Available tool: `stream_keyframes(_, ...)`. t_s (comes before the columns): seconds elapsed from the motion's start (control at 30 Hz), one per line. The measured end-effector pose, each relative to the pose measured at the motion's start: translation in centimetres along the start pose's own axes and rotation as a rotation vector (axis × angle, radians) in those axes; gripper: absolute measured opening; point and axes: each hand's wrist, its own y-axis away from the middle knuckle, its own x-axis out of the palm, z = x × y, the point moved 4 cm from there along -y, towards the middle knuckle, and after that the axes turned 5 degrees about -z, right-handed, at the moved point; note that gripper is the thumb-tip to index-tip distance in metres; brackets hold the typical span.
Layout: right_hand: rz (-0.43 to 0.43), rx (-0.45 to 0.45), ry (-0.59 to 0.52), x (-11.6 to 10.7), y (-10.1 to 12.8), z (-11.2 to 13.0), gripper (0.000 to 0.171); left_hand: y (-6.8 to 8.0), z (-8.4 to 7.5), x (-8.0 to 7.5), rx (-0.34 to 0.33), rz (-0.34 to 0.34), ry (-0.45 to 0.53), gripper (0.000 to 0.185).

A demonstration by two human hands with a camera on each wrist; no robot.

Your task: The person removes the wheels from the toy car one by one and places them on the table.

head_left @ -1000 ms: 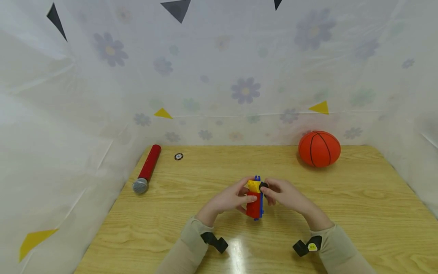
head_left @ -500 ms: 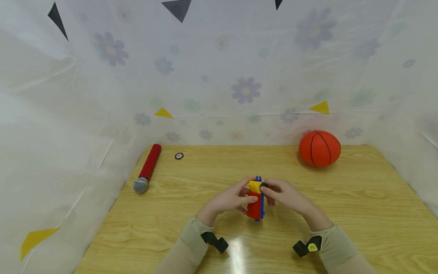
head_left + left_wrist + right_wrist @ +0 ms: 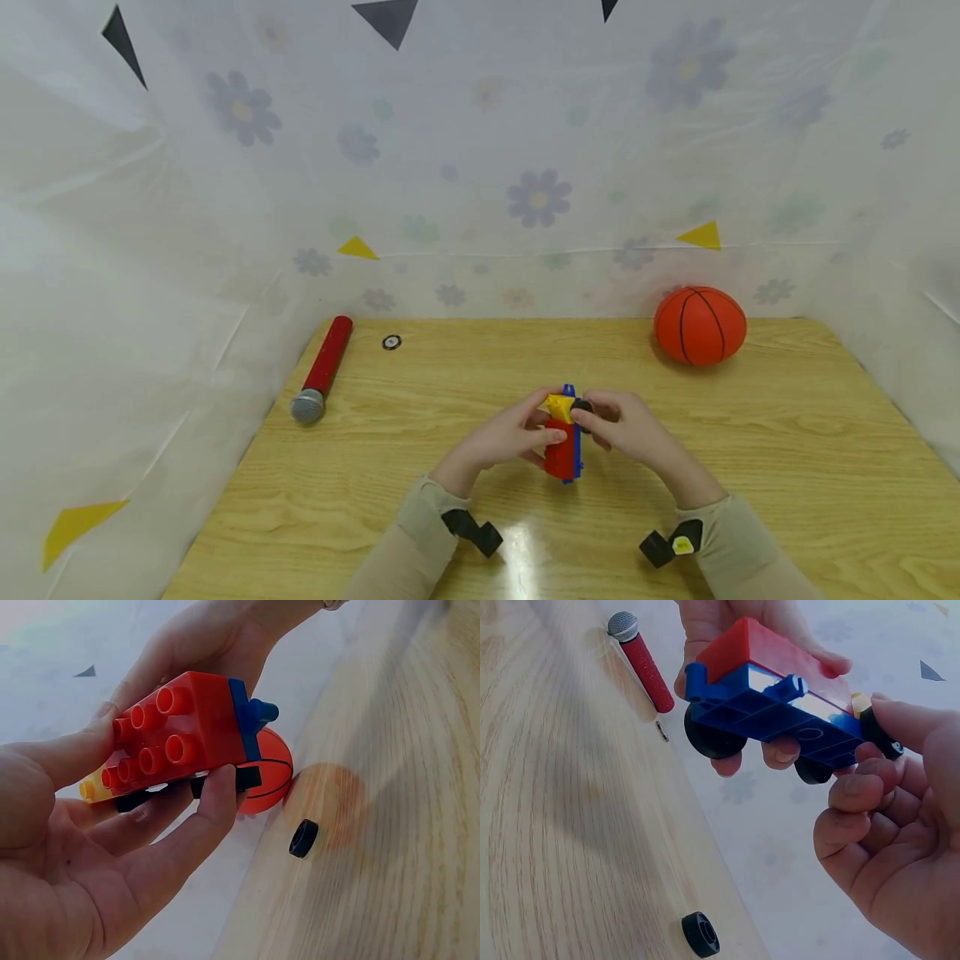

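Gripping the toy car (image 3: 562, 437) with my left hand (image 3: 502, 437), right hand (image 3: 626, 429) pinching its black wheel (image 3: 877, 733); a slip could drop it.

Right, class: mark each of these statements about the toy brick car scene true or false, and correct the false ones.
1. The left hand holds the toy car by its red bricks. True.
2. The right hand pinches a black wheel at the car's yellow end. True.
3. The basketball sits at the table's near left corner. False: it sits at the far right.
4. The microphone stands upright. False: it lies flat on the table.
5. A loose black wheel lies on the table near the microphone. True.
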Motion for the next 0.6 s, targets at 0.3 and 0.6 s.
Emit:
stream_keyframes(0.3, -0.031, 0.006, 0.007, 0.0, 0.1, -0.2, 0.029, 0.0, -0.1, 0.2, -0.005, -0.026, 0.007, 0.059)
stream_keyframes(0.6, -0.151, -0.011, 0.033, -0.5, 0.1, -0.1, 0.035, -0.6, 1.3, -0.6, -0.061, -0.236, -0.013, 0.060)
